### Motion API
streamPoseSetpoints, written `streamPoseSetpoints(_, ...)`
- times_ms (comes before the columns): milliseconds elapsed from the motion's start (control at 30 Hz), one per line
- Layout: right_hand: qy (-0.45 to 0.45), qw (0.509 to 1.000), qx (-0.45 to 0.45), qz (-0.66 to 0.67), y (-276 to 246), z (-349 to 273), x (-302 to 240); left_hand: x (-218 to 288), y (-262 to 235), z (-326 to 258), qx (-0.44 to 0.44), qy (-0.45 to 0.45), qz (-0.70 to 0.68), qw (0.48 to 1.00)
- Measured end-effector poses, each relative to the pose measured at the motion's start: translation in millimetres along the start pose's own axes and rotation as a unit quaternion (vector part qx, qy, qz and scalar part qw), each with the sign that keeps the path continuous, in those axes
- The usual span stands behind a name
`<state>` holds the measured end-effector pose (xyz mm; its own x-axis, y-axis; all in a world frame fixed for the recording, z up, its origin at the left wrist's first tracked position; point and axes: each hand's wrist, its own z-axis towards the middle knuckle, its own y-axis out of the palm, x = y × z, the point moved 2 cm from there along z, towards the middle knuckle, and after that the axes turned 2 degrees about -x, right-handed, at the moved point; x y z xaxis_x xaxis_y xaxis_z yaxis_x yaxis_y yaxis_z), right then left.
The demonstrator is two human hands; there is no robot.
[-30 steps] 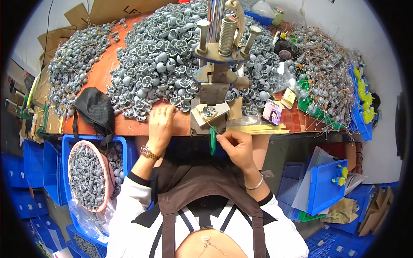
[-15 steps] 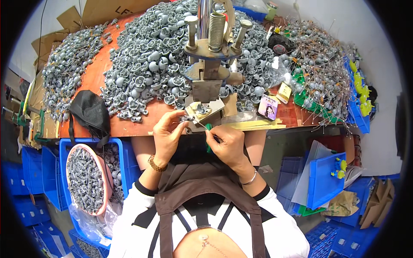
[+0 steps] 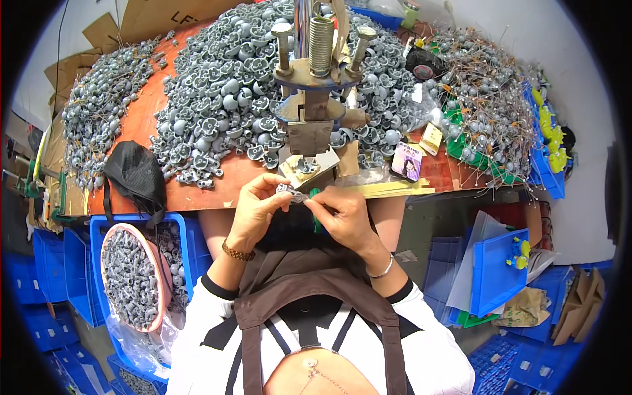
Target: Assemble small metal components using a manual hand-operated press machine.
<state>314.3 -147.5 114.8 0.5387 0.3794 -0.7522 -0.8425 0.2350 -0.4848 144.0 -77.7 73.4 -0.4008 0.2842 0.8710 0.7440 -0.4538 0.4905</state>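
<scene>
A small grey plastic part (image 3: 294,193) is pinched between the thumb and fingers of my left hand (image 3: 255,209). On its other side my right hand (image 3: 345,216) has its thumb and forefinger pressed together at the part's end; whatever tiny piece they grip is too small to name. Just beyond my hands stands a metal press (image 3: 311,135) with a spring and two bolts. Under its ram sits a metal fixture block (image 3: 308,170) with a grey piece in its pale seat. Something green (image 3: 316,220) shows below the block, partly hidden by my right hand.
A large heap of grey half-shell parts (image 3: 224,99) surrounds the press. Wired grey balls lie in piles at left (image 3: 105,108) and right (image 3: 490,112). A black cap (image 3: 136,178) rests at the table's front edge. A pink basin (image 3: 162,280) of small grey parts stands low left.
My hands have drawn slightly toward me and the grey part now shows clearly between them. The view has shifted a little; the piece in the fixture stays in place.
</scene>
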Motion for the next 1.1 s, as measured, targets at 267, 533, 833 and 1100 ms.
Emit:
streamPoseSetpoints(267, 0.086, 0.982, -0.015, 0.168, 8.2, -2.2, 13.9, 2.1, 4.8, 1.7, 0.032, 0.041, -0.022, 0.998)
streamPoseSetpoints(533, 0.212, 0.911, -0.116, 0.334, 3.9, -1.9, 24.8, 8.8, 9.9, 0.5, 0.042, 0.123, 0.069, 0.989)
streamPoseSetpoints(833, 0.188, 0.947, -0.004, 0.261, 10.7, -8.3, 27.4, 14.5, 16.7, 0.7, 0.061, 0.188, 0.255, 0.947)
streamPoseSetpoints(1100, 0.214, 0.941, -0.007, 0.263, 20.3, -10.4, 38.0, 9.6, 27.3, -2.8, -0.035, 0.195, 0.393, 0.898)
